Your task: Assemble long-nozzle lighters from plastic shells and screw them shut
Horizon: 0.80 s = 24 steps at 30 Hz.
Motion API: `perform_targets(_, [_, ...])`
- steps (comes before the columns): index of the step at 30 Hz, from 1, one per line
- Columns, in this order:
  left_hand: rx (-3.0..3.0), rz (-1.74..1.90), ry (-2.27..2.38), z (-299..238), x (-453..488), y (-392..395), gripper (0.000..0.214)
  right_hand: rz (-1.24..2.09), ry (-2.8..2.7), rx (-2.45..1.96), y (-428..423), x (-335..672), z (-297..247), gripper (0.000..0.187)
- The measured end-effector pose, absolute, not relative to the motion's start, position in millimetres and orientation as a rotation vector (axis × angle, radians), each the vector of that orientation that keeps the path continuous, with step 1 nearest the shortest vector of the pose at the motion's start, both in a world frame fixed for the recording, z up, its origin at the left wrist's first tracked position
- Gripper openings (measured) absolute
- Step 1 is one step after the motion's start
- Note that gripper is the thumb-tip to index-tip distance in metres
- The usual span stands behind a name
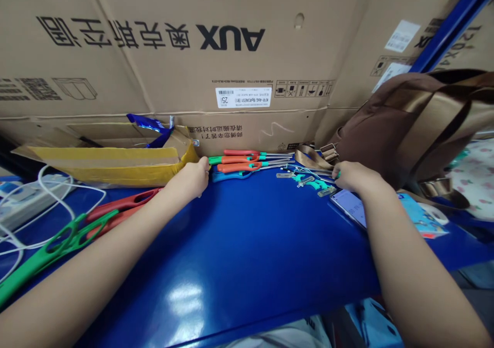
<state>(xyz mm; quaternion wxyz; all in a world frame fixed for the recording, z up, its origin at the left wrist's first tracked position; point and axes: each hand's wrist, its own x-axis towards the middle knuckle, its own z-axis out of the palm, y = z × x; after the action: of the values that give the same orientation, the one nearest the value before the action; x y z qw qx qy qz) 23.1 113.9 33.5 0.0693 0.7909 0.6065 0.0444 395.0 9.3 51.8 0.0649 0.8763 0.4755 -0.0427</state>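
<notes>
— Two hands out over the table (250,245). Which step?
— Handling the lighters (237,167), I judge. Left hand (196,177) at the handle end of the row, right hand (351,175) off toward the tip side.
— Grips?
— Left: fingers curled, cannot tell if a handle is pinched. Right: fingers bent, tips drawn in; hold unclear too.
— Next move calls for?
— Probably a sure hold on one handle, and care around the phone (349,207), just below the right hand.
— Lie of the lighters?
— Between the hands, at the table's back, near the carton (231,65). Handles just right of the left hand, tips pointing rightward. Teal pieces (318,184) nearer the right hand.
</notes>
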Motion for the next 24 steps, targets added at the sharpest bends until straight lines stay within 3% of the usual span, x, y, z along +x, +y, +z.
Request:
perform_targets(14, [2.526,-0.048,1.788,34,28,116,0.038,-0.068,1.459,2.744,10,387,55,0.023])
perform_targets(24, [2.526,-0.139,1.798,42,30,107,0.044,0.24,2.078,2.758,9,375,57,0.011])
